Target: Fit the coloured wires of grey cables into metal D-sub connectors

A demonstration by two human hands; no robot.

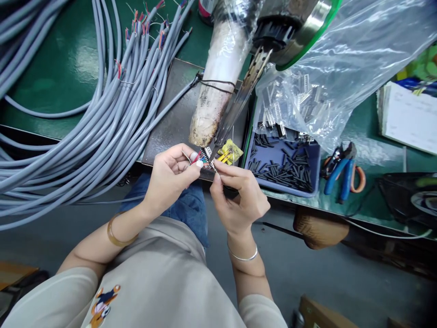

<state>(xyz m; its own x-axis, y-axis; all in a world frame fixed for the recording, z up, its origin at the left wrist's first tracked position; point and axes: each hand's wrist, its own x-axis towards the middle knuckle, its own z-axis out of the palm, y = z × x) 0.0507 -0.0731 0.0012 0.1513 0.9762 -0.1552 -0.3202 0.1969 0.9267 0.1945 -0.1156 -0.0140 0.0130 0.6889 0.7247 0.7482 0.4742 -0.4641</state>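
Observation:
My left hand (174, 173) is closed, thumb against fingers, on a bundle of thin coloured wires (196, 157) at the edge of the bench. Just past its fingertips is a small pin connector (206, 153), beneath the tip of a long metal piece (235, 98). My right hand (241, 189) pinches a thin pale wire (214, 168) beside the connector; its far end is too small to make out. Behind the fingertips lies a yellow pad (230, 152). A white wrapped tube (218, 68) points down toward both hands.
Grey cables (112, 136) with stripped ends sprawl across the left. To the right are a blue tray (316, 171) of short black tubes, a plastic bag (297, 98) of metal connectors, pliers (341, 175) and a notepad (409, 118). A green-rimmed spool (310, 36) hangs above.

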